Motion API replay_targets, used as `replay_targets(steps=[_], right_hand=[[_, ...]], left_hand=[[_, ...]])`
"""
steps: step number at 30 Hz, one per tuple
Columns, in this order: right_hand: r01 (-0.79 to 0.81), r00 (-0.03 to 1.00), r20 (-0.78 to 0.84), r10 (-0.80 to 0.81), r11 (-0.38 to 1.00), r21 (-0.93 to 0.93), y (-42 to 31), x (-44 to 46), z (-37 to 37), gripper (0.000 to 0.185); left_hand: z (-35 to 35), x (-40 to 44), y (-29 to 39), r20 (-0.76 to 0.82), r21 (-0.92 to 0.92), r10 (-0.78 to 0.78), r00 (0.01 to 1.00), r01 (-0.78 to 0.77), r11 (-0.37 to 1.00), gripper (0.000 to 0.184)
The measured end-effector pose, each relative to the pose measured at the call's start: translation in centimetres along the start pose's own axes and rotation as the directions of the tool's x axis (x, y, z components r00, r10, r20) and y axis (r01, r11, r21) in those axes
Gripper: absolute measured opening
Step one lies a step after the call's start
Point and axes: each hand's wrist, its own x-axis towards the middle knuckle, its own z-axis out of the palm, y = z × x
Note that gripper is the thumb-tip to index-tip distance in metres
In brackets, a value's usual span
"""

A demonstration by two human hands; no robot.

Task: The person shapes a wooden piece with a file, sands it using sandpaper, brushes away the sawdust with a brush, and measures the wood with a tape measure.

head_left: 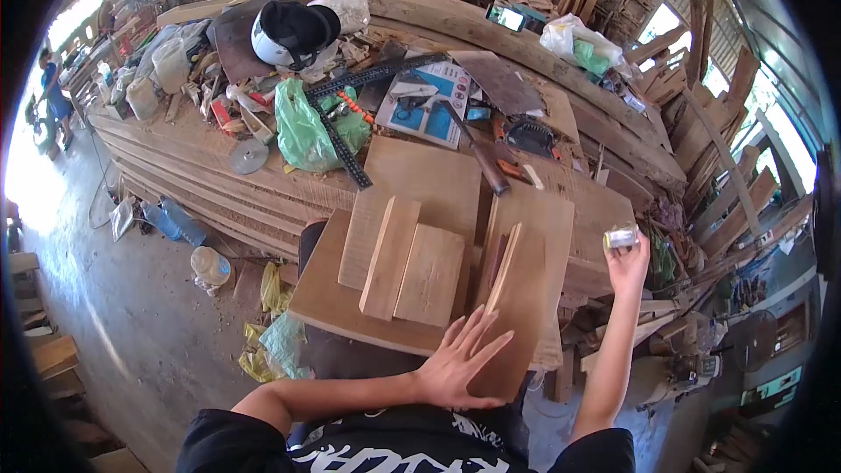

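My left hand (462,361) has its fingers spread, resting at the near edge of a flat brown board (524,298). Just beyond its fingertips, a narrow wood strip (505,267) stands on that board. Two short wood blocks lie side by side to the left: a slim one (391,254) and a wider one (431,273). Out to the right, my right hand (627,263) is closed around a small clear container with a pale label (620,236); its exact kind is too small to make out. A wooden-handled hammer (489,166) lies beyond the boards.
A black perforated square (337,136), a green plastic bag (302,127), a blue-and-white box (425,101) and a helmet with a black cap (285,33) lie on stacked planks (193,171). Plastic bottles (171,221) litter the floor at left. A person (54,92) stands far left.
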Motion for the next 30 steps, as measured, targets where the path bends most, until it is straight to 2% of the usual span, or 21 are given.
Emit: replay_targets(steps=[1,2,4,5,6,8,11,12,14,15,18,19,22,23,26,30], right_hand=[[-0.053,0.997,0.065,0.05,0.998,0.046,0.1,-3.8,1.4,0.045],[-0.109,0.987,0.124,0.098,0.99,0.089,0.8,-7.2,2.2,0.043],[-0.147,0.98,0.14,0.14,0.988,0.037,3.0,-11.7,2.1,0.042],[-0.101,0.992,0.076,0.101,0.995,0.0,4.8,-13.7,2.3,0.042],[-0.032,0.995,0.094,0.038,0.998,-0.063,6.3,-16.0,2.8,0.042],[0.063,0.975,0.218,-0.04,0.993,-0.099,8.6,-19.7,4.7,0.042],[0.225,0.884,0.461,-0.071,0.93,-0.289,10.0,-23.3,7.7,0.049],[0.309,0.858,0.504,-0.097,0.882,-0.356,10.4,-23.7,8.1,0.052],[0.329,0.83,0.555,-0.058,0.854,-0.403,9.8,-23.6,8.0,0.061],[0.315,0.817,0.576,-0.007,0.843,-0.436,9.4,-23.9,8.0,0.062],[0.303,0.761,0.634,0.136,0.79,-0.533,8.0,-24.6,8.3,0.067],[0.312,0.739,0.65,0.177,0.765,-0.564,7.7,-24.9,8.3,0.068],[0.291,0.711,0.641,0.288,0.71,-0.642,7.5,-25.3,8.0,0.069],[0.294,0.712,0.63,0.311,0.683,-0.669,7.5,-25.1,7.8,0.068],[0.237,0.725,0.564,0.395,0.626,-0.743,6.6,-25.4,8.0,0.061],[0.185,0.734,0.545,0.405,0.654,-0.734,6.6,-25.9,8.2,0.051]], left_hand=[[-0.4,0.1,0.7,-0.025,-0.01,-0.005,1.0,0.005,1.0,0.106],[-0.7,0.3,1.2,-0.137,-0.078,-0.001,0.991,-0.01,0.997,0.077],[-1.1,1.1,1.3,-0.02,-0.229,-0.126,0.992,0.118,0.966,0.048],[-1.1,1.7,1.6,-0.006,-0.489,-0.184,0.983,0.158,0.858,0.038],[-0.2,1.9,1.6,0.089,-0.516,-0.305,0.948,0.306,0.8,0.044],[-1.4,3.1,3.0,0.394,-0.676,-0.448,0.802,0.584,0.45,0.051],[1.4,2.8,0.9,0.5,-0.832,-0.301,0.812,0.547,0.093,0.05],[1.9,2.7,0.5,0.443,-0.866,-0.335,0.831,0.494,0.08,0.048],[2.7,2.4,-0.3,0.33,-0.922,-0.404,0.853,0.384,0.057,0.046],[2.1,2.7,-0.5,0.361,-0.917,-0.449,0.818,0.399,-0.012,0.042],[1.0,2.8,-1.0,0.437,-0.867,-0.407,0.802,0.495,0.046,0.038],[1.1,2.7,-0.9,0.454,-0.84,-0.364,0.813,0.527,0.129,0.035],[2.8,1.5,-1.7,0.49,-0.844,-0.264,0.831,0.528,0.097,0.035],[3.4,1.1,-1.7,0.464,-0.844,-0.323,0.825,0.522,0.12,0.035],[3.7,1.2,-1.7,0.244,-0.776,-0.433,0.868,0.443,0.449,0.033],[2.6,1.6,-0.9,0.075,-0.662,-0.364,0.928,0.32,0.678,0.031]])
